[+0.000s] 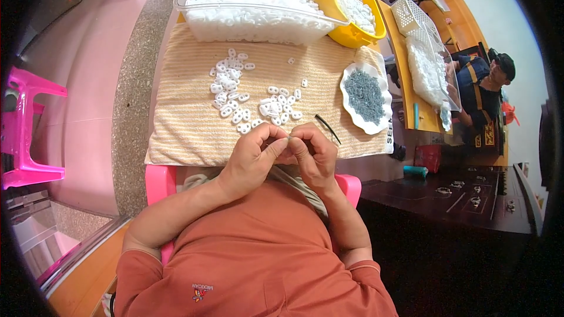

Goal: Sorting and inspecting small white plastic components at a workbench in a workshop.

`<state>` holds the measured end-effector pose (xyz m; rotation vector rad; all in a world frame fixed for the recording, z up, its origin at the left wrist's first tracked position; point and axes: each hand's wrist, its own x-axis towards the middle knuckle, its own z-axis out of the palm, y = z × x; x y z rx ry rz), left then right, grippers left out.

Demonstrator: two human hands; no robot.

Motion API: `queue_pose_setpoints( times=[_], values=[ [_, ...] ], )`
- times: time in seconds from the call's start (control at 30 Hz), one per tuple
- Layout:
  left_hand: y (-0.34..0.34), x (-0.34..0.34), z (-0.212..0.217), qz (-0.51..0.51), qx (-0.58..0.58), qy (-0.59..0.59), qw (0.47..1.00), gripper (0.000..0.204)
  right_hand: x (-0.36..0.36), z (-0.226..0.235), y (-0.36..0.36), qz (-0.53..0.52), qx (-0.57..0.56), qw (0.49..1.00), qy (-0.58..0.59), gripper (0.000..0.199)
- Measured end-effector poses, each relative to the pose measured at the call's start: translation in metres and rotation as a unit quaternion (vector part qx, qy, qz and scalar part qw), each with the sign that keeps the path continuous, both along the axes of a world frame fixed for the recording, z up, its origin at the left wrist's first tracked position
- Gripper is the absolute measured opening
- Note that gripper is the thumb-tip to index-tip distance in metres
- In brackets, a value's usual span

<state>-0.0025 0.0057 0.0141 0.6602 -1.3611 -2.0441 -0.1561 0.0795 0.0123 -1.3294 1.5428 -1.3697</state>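
Observation:
My left hand and my right hand meet at the front edge of the towel-covered table. Their thumbs and fingertips are pinched together, and whatever sits between them is too small or hidden to make out. Just beyond the fingers lies a loose cluster of small white oval plastic pieces with two holes each. A longer pile of the same white pieces spreads to its left. Close to my right hand rests a thin black tool. Farther right, a white scalloped plate holds many small grey pieces.
A clear plastic bin full of white pieces stands at the back, beside a yellow tub with more. At the right, a person sits by another table with a white basket. A pink stool stands on the left.

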Motion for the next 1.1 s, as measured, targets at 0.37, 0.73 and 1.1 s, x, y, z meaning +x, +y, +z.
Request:
queue_pose_setpoints(
  times=[0.37, 0.73, 1.1],
  values=[
    [-0.001, 0.0, -0.001, -0.008, 0.018, 0.0, 1.0, 0.013, 0.001, -0.001, -0.001, -0.007, -0.033, 0.998, 0.044, 0.007],
    [-0.003, -0.001, -0.003, 0.101, -0.291, -0.075, 0.948, 0.01, 0.002, 0.012, -0.002, 0.042, 0.079, 0.968, -0.233, 0.014],
    [-0.005, 0.002, -0.001, 0.07, -0.285, -0.079, 0.953, 0.01, 0.001, 0.002, 0.0, 0.019, 0.056, 0.979, -0.193, 0.013]
  ],
)
